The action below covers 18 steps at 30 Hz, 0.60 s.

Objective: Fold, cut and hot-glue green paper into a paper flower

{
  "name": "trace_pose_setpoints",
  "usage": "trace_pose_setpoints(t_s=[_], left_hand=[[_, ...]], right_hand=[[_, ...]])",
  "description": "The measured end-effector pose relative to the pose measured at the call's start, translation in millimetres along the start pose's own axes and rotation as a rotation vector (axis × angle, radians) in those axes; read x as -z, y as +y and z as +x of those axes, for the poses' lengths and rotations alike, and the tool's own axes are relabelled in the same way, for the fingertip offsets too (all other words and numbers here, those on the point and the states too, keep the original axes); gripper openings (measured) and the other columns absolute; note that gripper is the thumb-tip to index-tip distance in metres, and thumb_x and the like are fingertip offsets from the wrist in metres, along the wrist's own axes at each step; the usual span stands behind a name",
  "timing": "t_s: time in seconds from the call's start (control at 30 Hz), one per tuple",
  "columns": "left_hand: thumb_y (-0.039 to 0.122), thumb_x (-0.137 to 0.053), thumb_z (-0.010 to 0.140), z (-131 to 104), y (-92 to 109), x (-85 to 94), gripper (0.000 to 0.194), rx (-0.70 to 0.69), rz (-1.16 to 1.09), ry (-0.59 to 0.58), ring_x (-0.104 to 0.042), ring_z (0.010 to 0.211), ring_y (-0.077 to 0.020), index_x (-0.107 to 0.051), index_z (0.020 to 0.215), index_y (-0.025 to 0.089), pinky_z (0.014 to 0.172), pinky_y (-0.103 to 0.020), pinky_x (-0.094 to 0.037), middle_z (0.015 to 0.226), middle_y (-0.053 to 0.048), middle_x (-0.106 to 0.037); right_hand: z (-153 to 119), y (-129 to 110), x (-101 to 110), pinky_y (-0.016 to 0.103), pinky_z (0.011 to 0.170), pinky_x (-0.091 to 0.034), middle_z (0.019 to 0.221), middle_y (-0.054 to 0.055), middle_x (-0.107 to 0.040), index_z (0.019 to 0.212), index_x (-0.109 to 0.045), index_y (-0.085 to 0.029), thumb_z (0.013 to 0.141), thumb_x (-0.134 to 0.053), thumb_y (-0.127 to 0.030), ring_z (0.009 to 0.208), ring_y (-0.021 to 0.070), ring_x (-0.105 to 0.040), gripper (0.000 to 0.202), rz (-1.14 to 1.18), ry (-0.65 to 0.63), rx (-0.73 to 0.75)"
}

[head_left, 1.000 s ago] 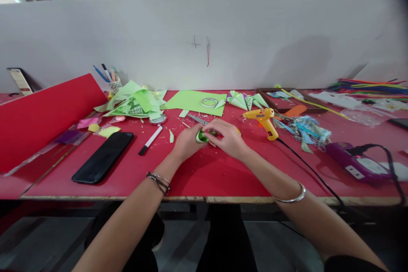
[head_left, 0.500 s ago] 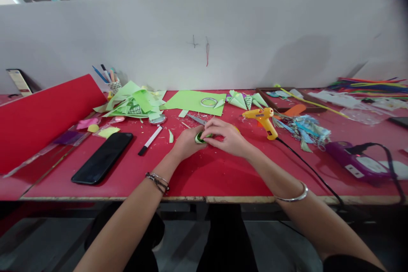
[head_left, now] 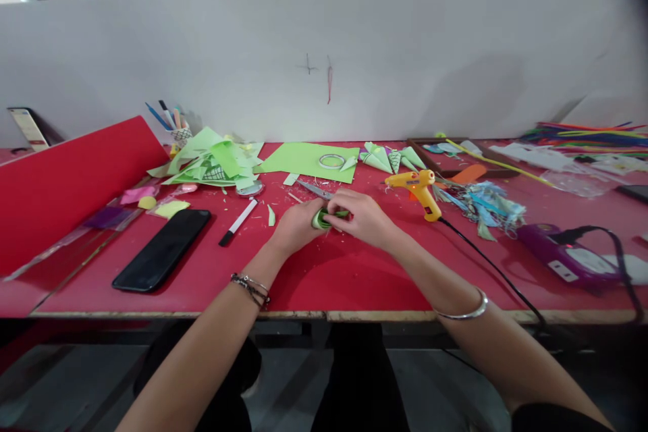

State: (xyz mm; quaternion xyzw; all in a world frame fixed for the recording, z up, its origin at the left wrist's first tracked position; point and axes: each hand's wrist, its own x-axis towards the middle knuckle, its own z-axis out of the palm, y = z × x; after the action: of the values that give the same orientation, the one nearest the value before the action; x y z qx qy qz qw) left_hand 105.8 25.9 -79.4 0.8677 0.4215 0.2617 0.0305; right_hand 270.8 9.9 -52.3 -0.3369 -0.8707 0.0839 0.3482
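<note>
A small roll of green paper (head_left: 320, 219) is held between both hands over the red table. My left hand (head_left: 298, 224) wraps round its left side. At its right side, my right hand (head_left: 359, 217) pinches the paper's edge between thumb and fingers. Scissors (head_left: 314, 190) lie just beyond the hands, their handles hidden behind my right hand. Farther back are a light green sheet (head_left: 293, 158) with a roll of tape (head_left: 331, 161) on it, and several green paper cones (head_left: 377, 158).
A yellow glue gun (head_left: 418, 190) stands to the right, its cord running over the table edge beside a purple power strip (head_left: 570, 256). On the left lie a black phone (head_left: 162, 250), a marker (head_left: 237, 223) and green paper scraps (head_left: 215, 158). A white partition (head_left: 243, 61) closes off the back.
The green paper roll has turned in my hands, and more of its green edge shows by my right fingers. Both hands stay in nearly the same place.
</note>
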Motion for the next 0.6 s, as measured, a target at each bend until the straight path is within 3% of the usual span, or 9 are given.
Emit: trace_pose_setpoints(t_s=[0.47,0.6], left_hand=[[0.039,-0.039,0.081,-1,8,2.2,0.025,0.054,0.38,0.065,-0.059,0.066,-0.0185,-0.051,0.088,0.017,0.053,-0.024,-0.035,0.072,-0.006,-0.061],[0.035,-0.041,0.081,-2,10,3.8,0.022,0.09,0.396,0.098,-0.059,0.066,-0.0183,-0.05,0.091,0.018,0.052,-0.024,-0.034,0.077,-0.007,-0.062]], right_hand=[[2,-6,-15,0.021,0.053,-0.034,0.06,-0.002,-0.049,0.061,-0.044,-0.018,0.069,-0.046,-0.015,0.055,0.0097,-0.044,0.008,0.14,0.222,-0.215],[2,-8,-16,0.022,0.053,-0.033,0.06,-0.001,-0.047,0.059,-0.041,-0.018,0.067,-0.047,-0.014,0.056,0.0103,-0.042,0.01,0.113,0.239,-0.192]])
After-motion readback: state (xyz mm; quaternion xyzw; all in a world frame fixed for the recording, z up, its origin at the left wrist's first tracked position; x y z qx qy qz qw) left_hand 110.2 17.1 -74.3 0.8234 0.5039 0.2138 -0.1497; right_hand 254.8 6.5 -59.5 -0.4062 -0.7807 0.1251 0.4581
